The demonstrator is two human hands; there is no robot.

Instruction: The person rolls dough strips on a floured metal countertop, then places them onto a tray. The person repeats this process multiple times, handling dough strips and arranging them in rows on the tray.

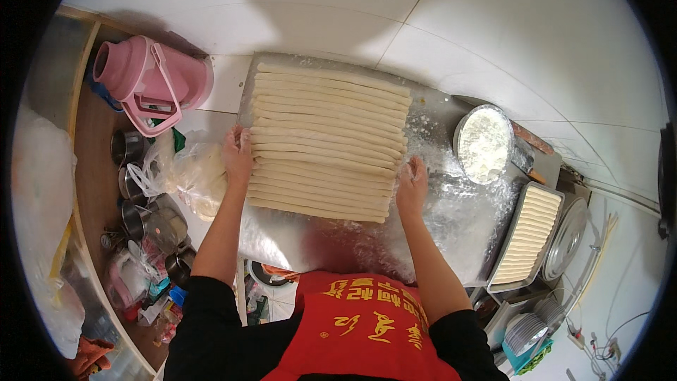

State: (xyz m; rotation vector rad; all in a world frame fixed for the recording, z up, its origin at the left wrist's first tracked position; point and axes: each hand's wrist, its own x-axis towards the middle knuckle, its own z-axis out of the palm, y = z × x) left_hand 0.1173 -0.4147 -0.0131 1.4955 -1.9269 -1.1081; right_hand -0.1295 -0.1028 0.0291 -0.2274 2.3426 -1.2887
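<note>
Long dough strips lie side by side in a wide block on a floured metal worktop. My left hand is at the left ends of the strips, near the middle of the block, fingers curled against them. At the right ends, slightly lower, is my right hand, its fingers drawn together beside the strips; whether it touches them is unclear. Flour whitens both hands. A round bowl of flour stands at the back right. Shorter dough strips fill a rectangular metal tray at the worktop's right end.
A wooden rolling pin and a scraper or knife with a wooden handle lie behind the bowl. To the left are a pink thermos jug, a plastic bag of dough and metal pots. A round metal lid and stacked bowls sit right.
</note>
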